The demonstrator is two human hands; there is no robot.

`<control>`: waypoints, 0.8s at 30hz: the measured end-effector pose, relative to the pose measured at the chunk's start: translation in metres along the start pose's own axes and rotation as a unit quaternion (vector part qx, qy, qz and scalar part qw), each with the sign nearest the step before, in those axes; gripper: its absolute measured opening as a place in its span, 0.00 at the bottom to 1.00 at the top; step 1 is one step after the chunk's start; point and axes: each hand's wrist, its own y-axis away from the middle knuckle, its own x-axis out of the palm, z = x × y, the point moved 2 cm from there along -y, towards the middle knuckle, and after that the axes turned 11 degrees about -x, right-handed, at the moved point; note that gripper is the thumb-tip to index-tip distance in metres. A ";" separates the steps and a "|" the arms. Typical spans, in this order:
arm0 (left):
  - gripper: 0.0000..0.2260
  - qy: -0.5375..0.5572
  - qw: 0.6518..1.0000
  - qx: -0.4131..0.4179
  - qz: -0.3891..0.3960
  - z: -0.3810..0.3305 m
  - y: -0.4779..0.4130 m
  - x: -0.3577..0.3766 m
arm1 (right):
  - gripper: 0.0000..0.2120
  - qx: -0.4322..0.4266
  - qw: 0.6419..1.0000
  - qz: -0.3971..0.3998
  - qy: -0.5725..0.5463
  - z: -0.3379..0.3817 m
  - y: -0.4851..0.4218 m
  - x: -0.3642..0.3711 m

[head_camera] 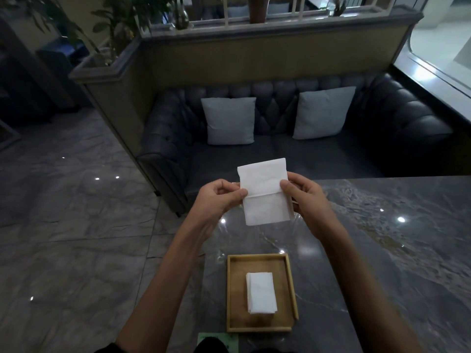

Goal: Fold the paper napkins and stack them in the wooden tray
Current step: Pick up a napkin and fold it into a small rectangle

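Note:
A white paper napkin (pixel 265 192) is held up in the air above the far end of the table, with a crease line running across its middle. My left hand (pixel 219 197) pinches its left edge at the crease, and my right hand (pixel 303 197) pinches its right edge. Below, near the table's front edge, a wooden tray (pixel 234 296) holds a small stack of folded napkins (pixel 261 293) lying flat in its middle.
The dark marble table (pixel 382 250) stretches to the right. A green paper (pixel 216 338) lies at the tray's near side. Beyond the table stands a dark tufted sofa (pixel 280 154) with two grey cushions. Tiled floor lies to the left.

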 end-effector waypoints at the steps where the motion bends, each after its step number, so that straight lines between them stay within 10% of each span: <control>1: 0.06 0.000 1.000 0.001 -0.005 0.000 0.000 0.000 | 0.11 -0.002 1.000 -0.003 -0.001 0.000 0.000 0.000; 7: 0.12 -0.017 0.997 0.029 -0.066 0.002 0.000 0.002 | 0.10 -0.022 1.000 0.005 -0.017 0.004 0.003 0.004; 24: 0.13 -0.107 0.988 0.081 0.071 -0.002 0.009 0.008 | 0.10 0.003 0.998 0.056 -0.028 0.000 0.005 -0.011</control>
